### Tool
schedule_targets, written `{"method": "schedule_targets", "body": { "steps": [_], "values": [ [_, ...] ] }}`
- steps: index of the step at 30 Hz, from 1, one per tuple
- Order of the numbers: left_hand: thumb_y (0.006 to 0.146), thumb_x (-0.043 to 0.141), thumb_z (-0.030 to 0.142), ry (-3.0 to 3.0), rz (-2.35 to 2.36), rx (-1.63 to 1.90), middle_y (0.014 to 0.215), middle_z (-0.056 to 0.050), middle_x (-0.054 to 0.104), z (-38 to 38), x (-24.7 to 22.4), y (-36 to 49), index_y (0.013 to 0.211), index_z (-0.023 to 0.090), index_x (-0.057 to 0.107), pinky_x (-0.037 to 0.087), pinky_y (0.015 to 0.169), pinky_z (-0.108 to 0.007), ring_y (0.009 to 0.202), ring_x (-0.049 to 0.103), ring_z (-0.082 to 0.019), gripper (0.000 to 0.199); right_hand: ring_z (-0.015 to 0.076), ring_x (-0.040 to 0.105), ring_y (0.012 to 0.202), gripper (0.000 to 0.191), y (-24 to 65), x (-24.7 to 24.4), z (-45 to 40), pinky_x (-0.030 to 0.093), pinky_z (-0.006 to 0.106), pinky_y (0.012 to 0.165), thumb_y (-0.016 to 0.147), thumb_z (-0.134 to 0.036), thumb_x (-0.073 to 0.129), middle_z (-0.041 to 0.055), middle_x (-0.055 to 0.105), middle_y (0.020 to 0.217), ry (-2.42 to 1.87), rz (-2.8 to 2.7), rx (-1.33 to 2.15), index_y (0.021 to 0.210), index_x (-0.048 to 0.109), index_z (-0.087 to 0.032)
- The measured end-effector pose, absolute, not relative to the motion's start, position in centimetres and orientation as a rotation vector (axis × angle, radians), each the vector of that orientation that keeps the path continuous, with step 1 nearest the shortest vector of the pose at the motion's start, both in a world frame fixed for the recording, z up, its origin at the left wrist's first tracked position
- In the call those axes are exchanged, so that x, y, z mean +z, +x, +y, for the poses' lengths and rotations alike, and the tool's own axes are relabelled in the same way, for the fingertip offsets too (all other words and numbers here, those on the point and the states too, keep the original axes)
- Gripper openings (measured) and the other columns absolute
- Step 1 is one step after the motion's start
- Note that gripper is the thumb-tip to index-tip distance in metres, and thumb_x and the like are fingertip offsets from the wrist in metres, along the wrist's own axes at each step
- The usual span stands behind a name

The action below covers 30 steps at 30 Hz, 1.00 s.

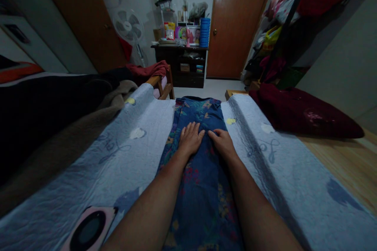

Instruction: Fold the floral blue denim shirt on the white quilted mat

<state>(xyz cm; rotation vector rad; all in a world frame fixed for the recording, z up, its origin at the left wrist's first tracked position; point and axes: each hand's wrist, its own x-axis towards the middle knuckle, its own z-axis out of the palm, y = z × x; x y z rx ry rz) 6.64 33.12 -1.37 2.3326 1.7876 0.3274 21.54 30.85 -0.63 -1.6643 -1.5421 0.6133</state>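
A long blue garment [200, 157] with a floral pattern lies folded in a narrow strip down the middle of the bed, its dark-edged end at the far side. My left hand [190, 138] rests flat on it, fingers stretched out and slightly apart. Close by, my right hand [223, 143] is at the garment's right edge; its thumb points left toward my left thumb, and the fingers are bent down, partly hidden, seemingly gripping the cloth. Both forearms stretch along the strip and cover part of its sides.
Under the garment spreads a pale blue bed cover [141, 157]. A pink device with a round dark face [91, 227] lies near left. Dark clothes [59, 102] are heaped at left, a maroon cushion-like bundle [303, 113] at right. Beyond stand a fan [128, 25] and a dark cabinet [179, 64].
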Motion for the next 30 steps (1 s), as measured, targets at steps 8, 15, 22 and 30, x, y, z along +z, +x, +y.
{"method": "schedule_targets", "body": {
  "steps": [8, 15, 22, 30],
  "values": [
    [0.1, 0.024, 0.049, 2.329, 1.853, 0.348, 0.156, -0.012, 0.033, 33.0, -1.6, 6.8, 0.148, 0.017, 0.037, 0.02, 0.118, -0.045, 0.145, 0.026, -0.027, 0.059, 0.0192, 0.063, 0.071, 0.038, 21.3, 0.8, 30.2, 0.038, 0.026, 0.063, 0.088, -0.043, 0.049, 0.0091, 0.071, 0.073, -2.143, -1.635, 0.305, 0.068, 0.07, -0.019],
    [0.096, 0.032, 0.054, 2.277, 1.963, 0.37, 0.155, -0.013, 0.034, 32.8, -1.7, 7.2, 0.146, 0.023, 0.04, 0.021, 0.117, -0.047, 0.145, 0.026, -0.031, 0.059, 0.0246, 0.063, 0.095, 0.027, 20.2, 1.5, 29.1, 0.045, 0.031, 0.076, 0.086, -0.021, 0.049, 0.0142, 0.069, 0.102, -2.267, -1.699, 0.1, 0.105, 0.067, -0.016],
    [0.099, 0.031, 0.047, 2.318, 1.872, 0.388, 0.154, -0.012, 0.036, 33.2, -1.8, 6.6, 0.145, 0.021, 0.042, 0.023, 0.117, -0.045, 0.144, 0.029, -0.027, 0.054, 0.0227, 0.037, 0.137, 0.055, 17.2, 1.0, 28.5, 0.026, 0.041, 0.112, 0.089, -0.01, 0.032, 0.017, 0.045, 0.146, -1.79, -1.828, -0.002, 0.143, 0.04, -0.009],
    [0.101, 0.025, 0.027, 2.294, 1.761, 0.484, 0.15, -0.007, 0.045, 34.0, -1.6, 5.4, 0.143, 0.016, 0.044, 0.027, 0.117, -0.034, 0.141, 0.036, -0.017, 0.047, 0.0244, 0.011, 0.148, 0.064, 17.4, -1.3, 28.6, 0.005, 0.055, 0.116, 0.098, -0.051, 0.027, 0.0082, 0.017, 0.161, -2.039, -2.113, 0.302, 0.153, 0.023, -0.018]
  ]
}}
